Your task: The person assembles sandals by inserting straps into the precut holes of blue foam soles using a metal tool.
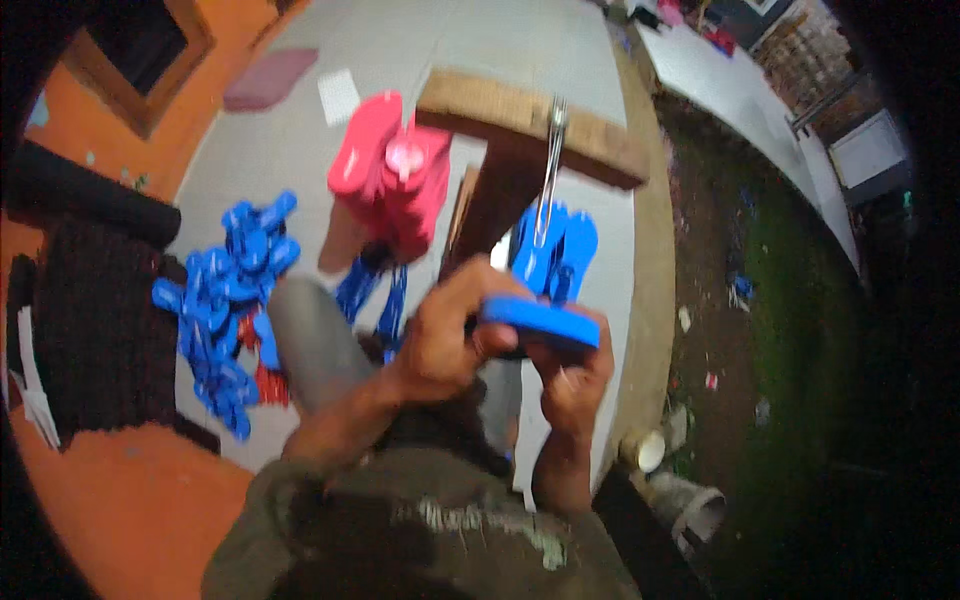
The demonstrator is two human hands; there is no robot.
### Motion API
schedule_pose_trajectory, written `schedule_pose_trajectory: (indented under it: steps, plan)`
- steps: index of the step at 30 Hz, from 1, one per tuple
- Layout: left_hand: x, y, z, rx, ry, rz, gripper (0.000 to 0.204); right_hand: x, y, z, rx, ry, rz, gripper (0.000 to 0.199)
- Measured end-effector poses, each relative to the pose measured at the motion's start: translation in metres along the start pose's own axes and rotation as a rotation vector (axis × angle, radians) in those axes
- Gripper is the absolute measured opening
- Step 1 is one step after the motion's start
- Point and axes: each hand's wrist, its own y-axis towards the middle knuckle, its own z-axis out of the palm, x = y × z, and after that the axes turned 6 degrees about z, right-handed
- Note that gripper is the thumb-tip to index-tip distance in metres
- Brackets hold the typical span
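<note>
Blue flip-flop sole (540, 322) sits flat between both hands, up in front of the person's chest. The left hand (450, 335) holds its near end, with the fingers (495, 340) curled and pressed under the sole and the thumb side on top. The right hand (575, 385) holds it from below, with its fingers (560, 378) bent up and pinching the sole's other end. Just behind the sole, more blue soles (555, 245) stand on edge against a thin metal rod (550, 165). The rod comes down from a wooden block (530, 125). To the left of that stands a stack of pink soles (390, 180). Lower left, a big pile of blue straps (225, 300) lies on the grey floor (500, 45), with a few red straps (270, 385) at its near edge. The person's knee in grey cloth (315, 340) is next to the pile. On the right, past the edge of the floor, there is dark ground with a white cup (648, 450).
</note>
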Motion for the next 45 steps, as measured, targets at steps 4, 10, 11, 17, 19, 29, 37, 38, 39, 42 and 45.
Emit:
schedule_pose_trajectory:
  steps: [4, 10, 11, 17, 19, 29, 37, 38, 39, 42, 45]
  plan:
    - [0.009, 0.005, -0.012, 0.104, 0.228, 0.052, 0.034, -0.01, 0.028, -0.002, 0.1, 0.003, -0.039, 0.028]
    - [0.006, 0.036, -0.018, 0.115, 0.175, 0.216, 0.03, -0.01, 0.062, -0.009, 0.161, 0.116, -0.343, 0.025]
    - [0.011, 0.039, -0.018, 0.106, 0.151, 0.252, 0.029, -0.001, 0.072, 0.0, 0.127, 0.177, -0.446, 0.026]
    - [0.026, 0.041, -0.019, 0.077, 0.072, 0.298, 0.024, 0.016, 0.082, -0.018, 0.294, -0.004, -0.225, 0.034]
    - [0.028, 0.042, -0.016, 0.066, 0.076, 0.317, 0.025, 0.014, 0.082, -0.019, 0.286, 0.026, -0.224, 0.035]
    - [0.006, 0.051, -0.015, 0.012, 0.322, 0.15, 0.023, 0.012, 0.079, 0.006, -0.146, -0.065, -0.322, 0.025]
    - [0.034, 0.08, -0.036, 0.305, 0.591, -0.102, 0.018, 0.008, 0.129, 0.017, -0.3, -0.02, -0.351, 0.031]
    - [0.023, 0.069, -0.042, 0.314, 0.246, -0.48, 0.017, 0.007, 0.128, 0.01, -0.271, -0.039, -0.328, 0.032]
    - [0.015, 0.054, -0.054, 0.227, 0.076, -0.489, 0.015, 0.008, 0.131, 0.01, -0.239, -0.044, -0.316, 0.033]
    - [0.008, 0.017, -0.071, -0.012, -0.27, -0.478, 0.022, 0.011, 0.132, 0.012, -0.158, 0.054, -0.257, 0.034]
    - [0.014, 0.013, -0.059, -0.09, -0.251, -0.427, 0.035, 0.014, 0.128, 0.012, -0.161, 0.118, -0.214, 0.033]
